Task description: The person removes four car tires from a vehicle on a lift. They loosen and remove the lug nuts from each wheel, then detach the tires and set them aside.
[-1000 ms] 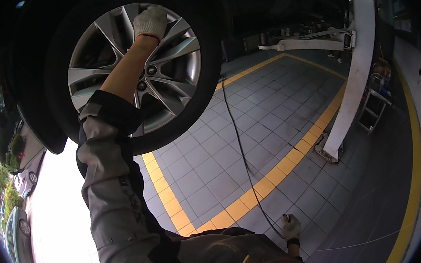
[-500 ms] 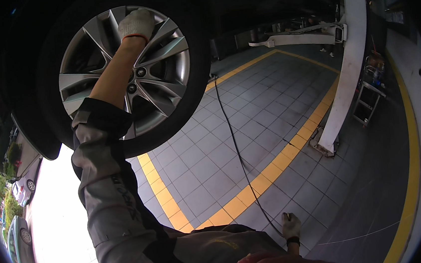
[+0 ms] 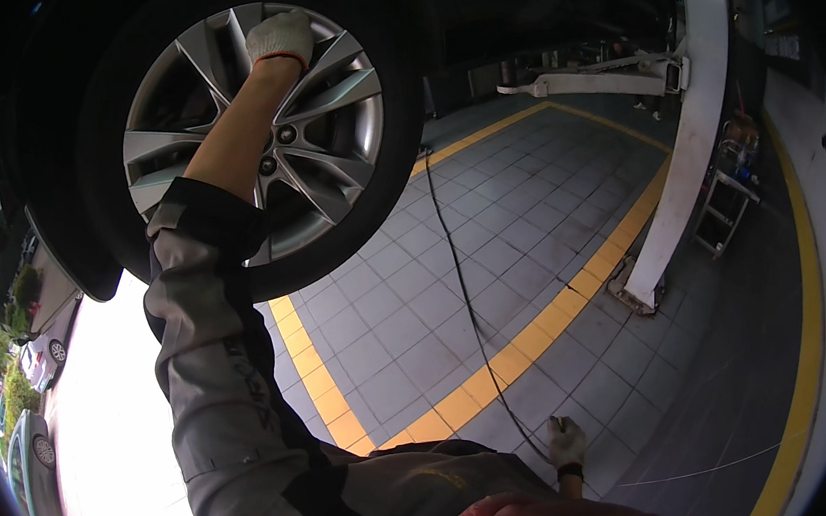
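A silver multi-spoke car wheel (image 3: 330, 206) with a black tyre (image 3: 400, 112) hangs off the floor at the upper left. My left hand (image 3: 280, 38), in a white knitted glove with an orange cuff, is closed at the upper part of the rim. Its fingers reach in between the spokes and are partly hidden. My left forearm crosses the wheel's middle, while two dark wheel bolts (image 3: 286, 132) show beside it. Low on the right, my gloved right hand (image 3: 566, 440) is curled near my side; whether something is in it cannot be made out.
A black hose (image 3: 466, 298) runs over the grey floor tiles (image 3: 390, 329) toward my right hand. Yellow tile lines (image 3: 528, 341) border the bay. A white lift post (image 3: 683, 146) with its arm (image 3: 594, 82) stands right, beside a metal cart (image 3: 723, 206). Parked cars (image 3: 33, 458) are outside left.
The wheel and my left hand have shifted slightly right and up in the picture together. The hand keeps its place on the rim. My right hand stays low, almost unmoved.
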A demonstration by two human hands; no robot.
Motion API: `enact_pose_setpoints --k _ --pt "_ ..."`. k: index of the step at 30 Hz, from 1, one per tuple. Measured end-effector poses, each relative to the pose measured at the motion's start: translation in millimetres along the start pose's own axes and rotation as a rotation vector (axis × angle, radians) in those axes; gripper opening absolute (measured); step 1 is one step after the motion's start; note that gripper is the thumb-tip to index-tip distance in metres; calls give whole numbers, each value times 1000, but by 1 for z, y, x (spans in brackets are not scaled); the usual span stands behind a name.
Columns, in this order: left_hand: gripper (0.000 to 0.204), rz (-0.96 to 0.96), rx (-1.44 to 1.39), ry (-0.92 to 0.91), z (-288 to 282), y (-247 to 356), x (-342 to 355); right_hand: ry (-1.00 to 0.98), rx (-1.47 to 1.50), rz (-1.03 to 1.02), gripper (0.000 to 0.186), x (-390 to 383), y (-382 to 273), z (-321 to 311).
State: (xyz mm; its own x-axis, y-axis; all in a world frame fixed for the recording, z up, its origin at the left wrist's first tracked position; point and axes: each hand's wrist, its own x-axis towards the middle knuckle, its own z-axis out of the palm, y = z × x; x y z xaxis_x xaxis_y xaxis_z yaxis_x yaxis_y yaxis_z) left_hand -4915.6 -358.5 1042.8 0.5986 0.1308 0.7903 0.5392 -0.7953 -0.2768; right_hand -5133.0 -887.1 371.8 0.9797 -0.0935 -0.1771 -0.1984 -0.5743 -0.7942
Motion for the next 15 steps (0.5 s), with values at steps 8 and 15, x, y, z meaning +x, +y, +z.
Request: enact_pose_setpoints --k 8,15 --pt "31 8 15 15 4 0 -2 -9 -1 10 42 -4 2 2" --pt "33 -35 -8 42 9 -2 1 -13 -5 -4 44 -4 -1 0"
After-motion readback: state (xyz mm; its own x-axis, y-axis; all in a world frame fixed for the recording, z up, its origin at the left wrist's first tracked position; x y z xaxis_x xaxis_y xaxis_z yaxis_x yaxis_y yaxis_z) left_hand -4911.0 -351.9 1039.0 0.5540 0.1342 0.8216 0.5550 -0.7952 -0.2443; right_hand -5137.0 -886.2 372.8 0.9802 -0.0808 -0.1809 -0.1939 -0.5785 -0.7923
